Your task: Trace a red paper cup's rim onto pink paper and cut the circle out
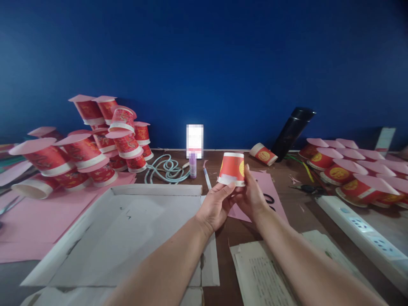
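Observation:
A red paper cup with gold emblems and white bands is held upside down in front of me, in the middle of the view. My left hand grips its lower edge from the left, thumb against the white rim. My right hand closes around its right side, with some fingers hidden behind and under the cup. Just beneath the hands lies a pink sheet with black marks. A purple glue stick stands a little beyond the cup to the left, and a slim pale blade-like tool lies close by.
Red cups topped with pink paper are stacked at left; more capped cups fill the right. A white cardboard tray, power strip, coiled cable, leaning black bottle, tipped cup and lit phone surround the hands.

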Demonstrator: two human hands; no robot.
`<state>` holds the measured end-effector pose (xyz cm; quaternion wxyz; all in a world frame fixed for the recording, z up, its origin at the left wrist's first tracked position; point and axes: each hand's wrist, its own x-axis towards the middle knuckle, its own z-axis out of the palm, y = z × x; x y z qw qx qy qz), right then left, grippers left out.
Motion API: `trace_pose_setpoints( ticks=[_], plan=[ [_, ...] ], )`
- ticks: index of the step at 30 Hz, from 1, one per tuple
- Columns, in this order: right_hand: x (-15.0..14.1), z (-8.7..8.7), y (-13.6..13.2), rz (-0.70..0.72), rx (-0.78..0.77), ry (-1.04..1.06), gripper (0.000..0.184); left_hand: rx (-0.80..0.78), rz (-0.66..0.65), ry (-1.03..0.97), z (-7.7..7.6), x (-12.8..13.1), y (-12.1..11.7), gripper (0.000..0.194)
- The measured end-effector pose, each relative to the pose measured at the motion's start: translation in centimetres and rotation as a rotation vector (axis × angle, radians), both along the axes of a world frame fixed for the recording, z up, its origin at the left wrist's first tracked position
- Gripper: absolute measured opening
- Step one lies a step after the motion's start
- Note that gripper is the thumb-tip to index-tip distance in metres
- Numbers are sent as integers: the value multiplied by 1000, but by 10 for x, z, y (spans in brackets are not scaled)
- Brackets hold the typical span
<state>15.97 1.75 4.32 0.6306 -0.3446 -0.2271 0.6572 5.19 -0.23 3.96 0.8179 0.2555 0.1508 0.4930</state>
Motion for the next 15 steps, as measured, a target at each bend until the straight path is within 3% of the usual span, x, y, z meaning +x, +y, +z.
trace_pose_setpoints(
  ticks=[8,15],
  plan=[
    [-3,-1,-1,-8,47,-74,42,1,3,-20,0,1,-1,30],
    [-6,-8,-2,-152,128,-259,47,-4,40,15,-1,3,0,25]
  ],
)
